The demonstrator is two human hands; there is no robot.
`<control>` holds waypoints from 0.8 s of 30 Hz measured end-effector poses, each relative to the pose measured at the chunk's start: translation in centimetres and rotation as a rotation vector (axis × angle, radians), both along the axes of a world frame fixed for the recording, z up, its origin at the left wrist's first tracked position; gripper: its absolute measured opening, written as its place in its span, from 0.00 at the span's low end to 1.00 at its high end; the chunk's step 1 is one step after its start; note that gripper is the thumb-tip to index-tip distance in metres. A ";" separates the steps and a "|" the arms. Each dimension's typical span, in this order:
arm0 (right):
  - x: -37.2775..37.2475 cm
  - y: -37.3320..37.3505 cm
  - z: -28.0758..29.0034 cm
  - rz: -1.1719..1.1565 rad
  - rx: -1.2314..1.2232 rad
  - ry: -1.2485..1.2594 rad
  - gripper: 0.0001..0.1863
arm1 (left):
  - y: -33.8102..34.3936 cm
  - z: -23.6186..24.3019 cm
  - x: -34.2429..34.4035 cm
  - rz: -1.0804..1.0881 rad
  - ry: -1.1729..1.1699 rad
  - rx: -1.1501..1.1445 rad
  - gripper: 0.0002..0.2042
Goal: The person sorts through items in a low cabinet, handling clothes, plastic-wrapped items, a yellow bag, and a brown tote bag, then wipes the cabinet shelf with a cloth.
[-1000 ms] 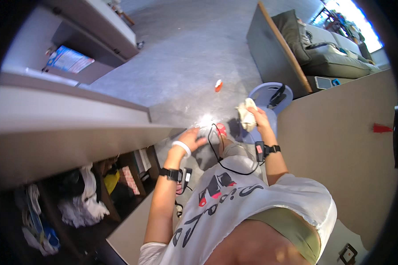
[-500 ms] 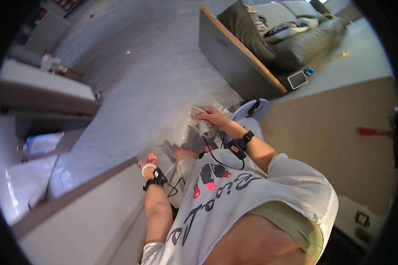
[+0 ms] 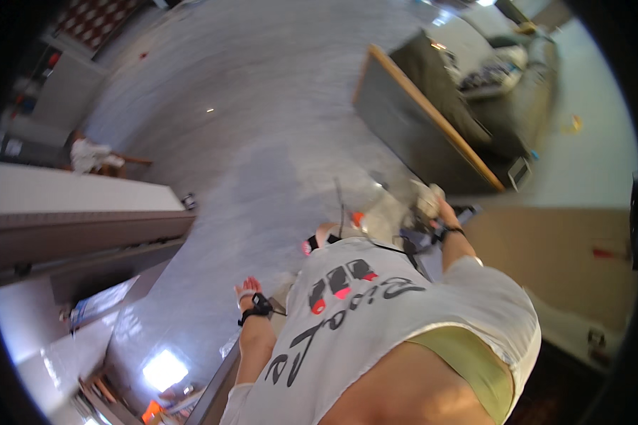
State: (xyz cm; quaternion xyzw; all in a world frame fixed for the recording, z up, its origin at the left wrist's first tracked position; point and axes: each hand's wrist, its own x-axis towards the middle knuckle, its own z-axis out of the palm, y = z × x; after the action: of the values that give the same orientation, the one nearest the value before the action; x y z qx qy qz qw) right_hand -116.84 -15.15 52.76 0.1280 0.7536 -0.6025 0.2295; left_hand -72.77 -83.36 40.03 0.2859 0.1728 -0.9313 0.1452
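Low on the left, my left hand point(image 3: 248, 286) hangs away from my body with its fingers stretched out and nothing in it. A black band and small device sit on that wrist. My right hand point(image 3: 446, 211) reaches out at the right, closed on an off-white, shoe-like thing point(image 3: 426, 200). Motion smears its outline, so I cannot tell whether it is one shoe or a pair. A thin dark cable point(image 3: 390, 248) runs across the front of my white shirt point(image 3: 376, 297). Below it, my feet in reddish sandals point(image 3: 358, 219) partly show.
A sofa point(image 3: 503, 106) stands behind a low wood-topped partition point(image 3: 432, 120) at the right. At the left is a long white-topped counter point(image 3: 85, 188), with a chair point(image 3: 96, 156) holding white cloth beyond it. Grey floor point(image 3: 248, 120) stretches ahead; a beige surface point(image 3: 546, 255) lies right.
The view has moved forward and turned. My right hand has swung right with the shoe-like thing still in it. The wall beside my left arm has slipped back, and a bright floor patch has appeared.
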 end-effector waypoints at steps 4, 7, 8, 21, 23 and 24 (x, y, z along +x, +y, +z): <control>2.6 -9.7 -3.7 -0.484 -0.384 -0.211 0.22 | -18.1 5.9 -7.1 0.111 -0.360 -0.245 0.30; 2.4 -11.9 -5.0 -0.554 -0.384 -0.295 0.22 | -23.1 7.8 -18.1 0.053 -0.807 -0.199 0.32; 2.9 -12.5 -6.0 -0.588 -0.407 -0.316 0.23 | -26.1 8.6 -19.8 0.092 -0.799 -0.201 0.32; -69.2 -67.1 -1.4 0.259 -0.220 -0.068 0.18 | -34.8 4.8 -33.0 0.248 -0.770 -0.244 0.30; -71.0 -86.2 -0.3 0.115 -0.283 -0.236 0.19 | -40.0 7.6 -31.6 0.444 -0.728 -0.117 0.31; -67.5 -94.9 1.5 0.314 -0.427 -0.206 0.24 | -42.4 9.9 -30.6 0.454 -0.777 -0.317 0.32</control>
State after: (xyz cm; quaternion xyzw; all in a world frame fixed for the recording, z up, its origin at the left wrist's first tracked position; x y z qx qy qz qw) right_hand -184.39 -110.06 54.30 0.0191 0.5928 -0.6886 0.4172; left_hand -103.37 -125.74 49.91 0.5424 0.0194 -0.7150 0.4406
